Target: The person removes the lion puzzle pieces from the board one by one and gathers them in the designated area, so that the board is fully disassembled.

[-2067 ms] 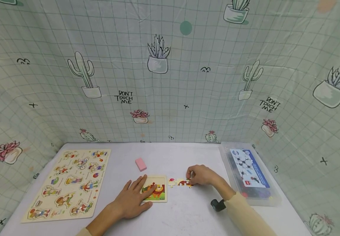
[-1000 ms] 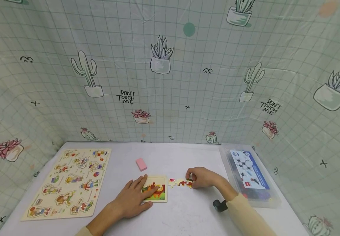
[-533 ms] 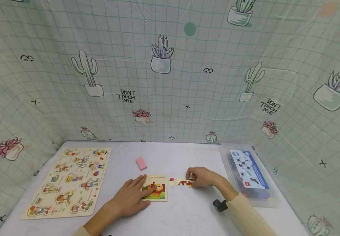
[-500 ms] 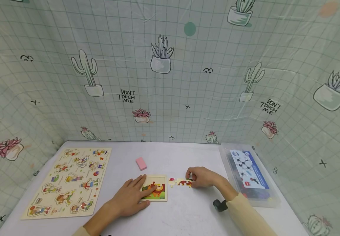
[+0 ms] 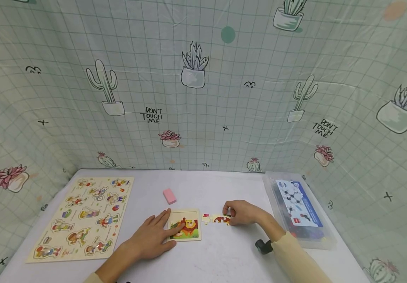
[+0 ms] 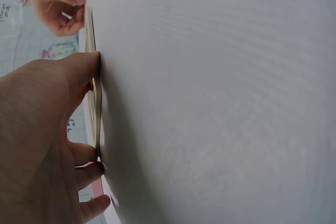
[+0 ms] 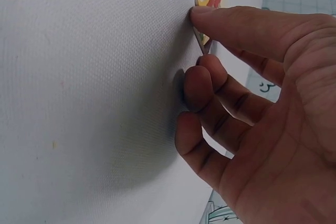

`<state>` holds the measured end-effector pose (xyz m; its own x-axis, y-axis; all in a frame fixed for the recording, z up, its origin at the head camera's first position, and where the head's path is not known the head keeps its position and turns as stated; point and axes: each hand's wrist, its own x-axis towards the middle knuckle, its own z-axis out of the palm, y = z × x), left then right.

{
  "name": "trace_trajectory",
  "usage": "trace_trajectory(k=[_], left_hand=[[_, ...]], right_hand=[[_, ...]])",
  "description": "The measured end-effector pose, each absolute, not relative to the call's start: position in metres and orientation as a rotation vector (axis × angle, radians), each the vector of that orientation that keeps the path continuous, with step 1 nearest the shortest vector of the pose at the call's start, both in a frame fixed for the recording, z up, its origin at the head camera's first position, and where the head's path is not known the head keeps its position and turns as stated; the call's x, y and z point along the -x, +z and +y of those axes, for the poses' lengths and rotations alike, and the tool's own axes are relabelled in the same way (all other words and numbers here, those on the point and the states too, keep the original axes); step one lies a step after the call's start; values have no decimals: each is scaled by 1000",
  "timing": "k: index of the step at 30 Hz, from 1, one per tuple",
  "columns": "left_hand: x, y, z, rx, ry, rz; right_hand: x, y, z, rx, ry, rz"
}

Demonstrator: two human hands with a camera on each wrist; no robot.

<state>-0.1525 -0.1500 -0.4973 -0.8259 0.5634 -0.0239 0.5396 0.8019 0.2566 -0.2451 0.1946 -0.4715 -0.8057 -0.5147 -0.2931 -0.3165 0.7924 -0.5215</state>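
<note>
A small square wooden puzzle board (image 5: 184, 213), partly filled with a lion picture, lies mid-table. My left hand (image 5: 152, 237) rests at its left side with fingers spread. One finger reaches onto the picture, and the thumb is at the near corner. Right of the board, a row of loose jigsaw pieces (image 5: 220, 219) lies on the table. My right hand (image 5: 242, 212) pinches the rightmost jigsaw piece (image 7: 205, 39) between thumb and fingers. Its fingers hide part of that piece in the head view.
A pink block (image 5: 169, 196) lies behind the board. At the left is a large wooden board (image 5: 83, 220) with figure pieces. A clear plastic box (image 5: 297, 210) stands at the right. A black object (image 5: 263, 247) is beside the right forearm.
My left hand has slid slightly left and toward me, uncovering more of the board's picture. My right fingertips have shifted slightly at the end of the row since the earliest frame, then stayed still.
</note>
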Motion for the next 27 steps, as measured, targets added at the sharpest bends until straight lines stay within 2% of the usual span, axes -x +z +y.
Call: trace_trajectory(k=[27], left_hand=[[153,-493,-154,-924,461,2812]], right_hand=[[251,-465,192,621,-634,2602]])
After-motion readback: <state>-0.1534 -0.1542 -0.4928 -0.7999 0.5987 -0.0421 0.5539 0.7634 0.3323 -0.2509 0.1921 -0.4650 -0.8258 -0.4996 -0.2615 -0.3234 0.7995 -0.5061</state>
